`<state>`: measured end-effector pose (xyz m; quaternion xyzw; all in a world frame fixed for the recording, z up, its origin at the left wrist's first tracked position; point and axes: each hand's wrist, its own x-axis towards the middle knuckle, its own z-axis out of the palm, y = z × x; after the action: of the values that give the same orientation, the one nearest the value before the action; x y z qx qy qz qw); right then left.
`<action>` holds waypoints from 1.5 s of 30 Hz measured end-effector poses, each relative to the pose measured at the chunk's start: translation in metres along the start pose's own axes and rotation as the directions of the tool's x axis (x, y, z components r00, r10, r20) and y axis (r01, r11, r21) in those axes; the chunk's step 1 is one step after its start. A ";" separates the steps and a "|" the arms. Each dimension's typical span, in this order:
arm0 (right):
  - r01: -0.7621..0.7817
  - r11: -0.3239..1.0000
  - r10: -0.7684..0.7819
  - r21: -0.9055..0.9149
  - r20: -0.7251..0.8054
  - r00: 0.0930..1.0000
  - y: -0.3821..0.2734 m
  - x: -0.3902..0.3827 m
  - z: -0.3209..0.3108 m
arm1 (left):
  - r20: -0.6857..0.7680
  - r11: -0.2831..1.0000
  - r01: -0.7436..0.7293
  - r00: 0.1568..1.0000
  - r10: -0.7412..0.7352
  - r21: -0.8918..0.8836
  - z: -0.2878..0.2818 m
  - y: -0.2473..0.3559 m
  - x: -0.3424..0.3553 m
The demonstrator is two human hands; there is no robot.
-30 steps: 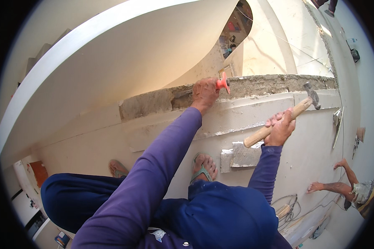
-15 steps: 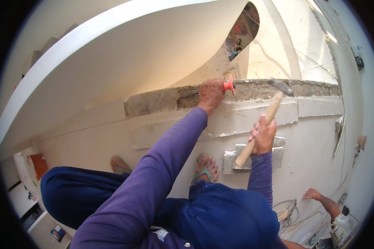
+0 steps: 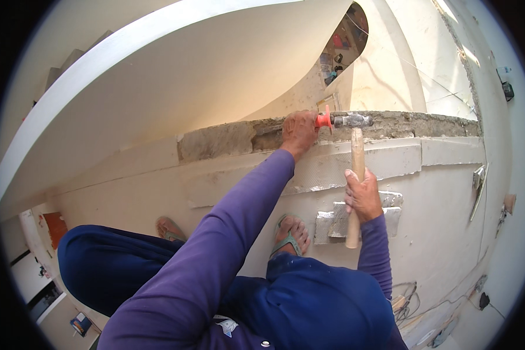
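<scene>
Left hand (image 3: 300,129) curls closed round the chisel (image 3: 322,120) along the mortar (image 3: 414,125); right hand (image 3: 364,196) wraps the hammer (image 3: 357,153), head at the chisel's end: probably stiff, head-heavy, best held low

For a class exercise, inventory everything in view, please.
Wooden-handled metal hammer: one, tan and grey, centre
Round-guarded hand tool: one, red, upper centre
Curved smooth wall: one, cream, upper left
Rough masonry strip: one, grey, across middle
Long flat slabs: at least two, off-white, below strip
Broken flat pieces: several, grey-white, below slabs
Cloth trousers: one pair, blue, bottom
Sandalled feet: two, green-strapped, below slabs
Left hand: one, purple-sleeved, on tool
Right hand: one, purple-sleeved, on hammer
</scene>
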<state>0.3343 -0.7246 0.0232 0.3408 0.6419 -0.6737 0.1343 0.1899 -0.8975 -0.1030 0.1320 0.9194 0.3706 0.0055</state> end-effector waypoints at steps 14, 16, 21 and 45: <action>-0.047 0.990 0.067 -0.137 0.143 0.987 -0.014 0.007 -0.024 | 0.067 0.999 0.032 0.997 -0.034 0.023 0.002 -0.003 0.000; 0.051 0.994 -0.044 0.097 -0.079 0.996 -0.011 0.010 -0.019 | 0.077 0.999 0.033 0.996 -0.035 0.033 0.001 -0.001 0.001; 0.020 0.992 -0.011 0.128 -0.072 0.997 0.010 0.011 0.010 | 0.039 0.999 0.021 0.999 -0.022 0.024 0.000 0.004 0.002; -0.077 0.995 0.082 -0.061 0.093 0.992 0.011 0.003 -0.005 | 0.085 0.999 0.042 0.996 -0.042 0.001 0.000 -0.004 -0.003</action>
<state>0.3396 -0.7207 0.0132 0.3298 0.6396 -0.6646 0.2011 0.1919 -0.9009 -0.1063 0.1282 0.9207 0.3648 0.0523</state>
